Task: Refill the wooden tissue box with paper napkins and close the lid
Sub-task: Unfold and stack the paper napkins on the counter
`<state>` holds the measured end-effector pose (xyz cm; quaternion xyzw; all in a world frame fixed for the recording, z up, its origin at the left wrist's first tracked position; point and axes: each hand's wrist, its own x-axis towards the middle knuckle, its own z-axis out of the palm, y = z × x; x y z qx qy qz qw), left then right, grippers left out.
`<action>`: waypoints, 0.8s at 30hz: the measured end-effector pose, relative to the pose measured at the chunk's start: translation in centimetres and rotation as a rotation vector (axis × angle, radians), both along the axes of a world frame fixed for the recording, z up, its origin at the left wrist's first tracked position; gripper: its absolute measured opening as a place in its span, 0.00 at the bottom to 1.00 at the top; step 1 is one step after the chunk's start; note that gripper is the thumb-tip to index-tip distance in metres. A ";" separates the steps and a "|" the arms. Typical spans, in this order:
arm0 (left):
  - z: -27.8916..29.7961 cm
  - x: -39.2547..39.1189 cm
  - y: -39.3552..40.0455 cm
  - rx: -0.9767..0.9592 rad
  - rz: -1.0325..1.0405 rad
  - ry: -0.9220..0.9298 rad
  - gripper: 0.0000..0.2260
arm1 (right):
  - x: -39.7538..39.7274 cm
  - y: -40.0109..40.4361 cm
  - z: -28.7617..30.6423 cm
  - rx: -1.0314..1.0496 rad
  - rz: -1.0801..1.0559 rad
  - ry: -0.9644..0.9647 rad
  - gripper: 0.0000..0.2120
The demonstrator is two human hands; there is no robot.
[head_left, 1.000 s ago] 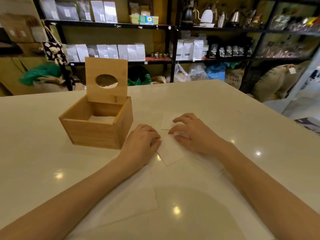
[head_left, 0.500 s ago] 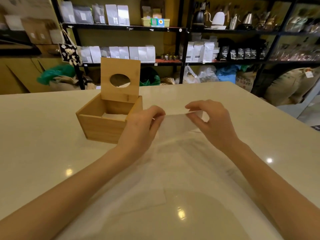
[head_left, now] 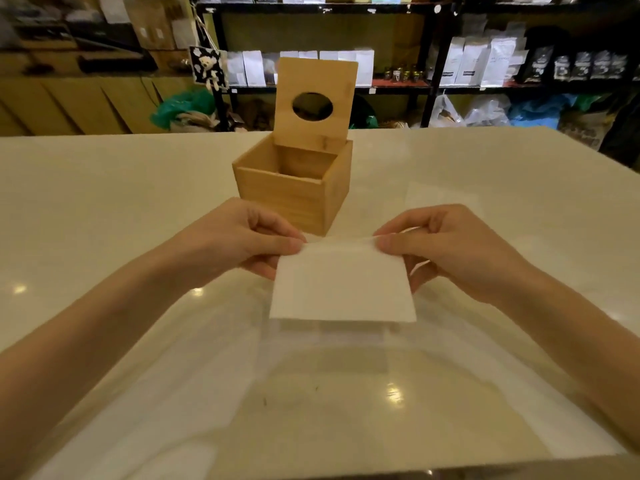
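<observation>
Paper napkin (head_left: 343,285): flat on the table (head_left: 104,202) a second ago under both hands, now lifted clear and hanging as a single sheet, top edge stretched taut, lower edge free above the surface. Pinched at the upper left corner by the left hand (head_left: 235,237), thumb on the near face and fingers behind; pinched likewise at the upper right corner by the right hand (head_left: 450,247). Narrow, closed grips, both on the same sheet. Held just in front of the wooden tissue box (head_left: 287,199), not yet over its opening.

Meaning for the task, as a judgement: picked up and squared, ready to go forward and down into the box; nothing of this sheet inside so far. Lid (head_left: 317,98) upright at the far edge of the box, so the way in is open and closing remains to be done. Floor of the box hidden from this angle, so no telling how full.

Counted: one napkin in hand; one box; one lid, with one oval hole; two hands. Possibly one more pale sheet (head_left: 441,195) lying on the table to the right of the box, too faint to be sure. Beyond the table, dark shelves (head_left: 485,81) with many white and dark bags, too blurred to count
</observation>
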<state>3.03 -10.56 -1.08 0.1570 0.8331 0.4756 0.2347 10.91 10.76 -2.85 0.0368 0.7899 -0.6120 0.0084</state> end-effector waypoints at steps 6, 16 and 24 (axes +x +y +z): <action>-3.2 0.2 -0.4 0.026 0.012 -0.062 0.03 | -0.2 -0.6 -2.0 0.076 0.016 -0.101 0.03; -4.0 -0.3 -1.1 0.065 0.058 0.066 0.04 | -0.4 -1.1 -3.2 0.224 -0.018 0.084 0.03; -4.9 0.1 -0.6 -0.122 0.031 0.354 0.04 | -0.5 -1.7 -4.3 0.545 -0.053 0.207 0.02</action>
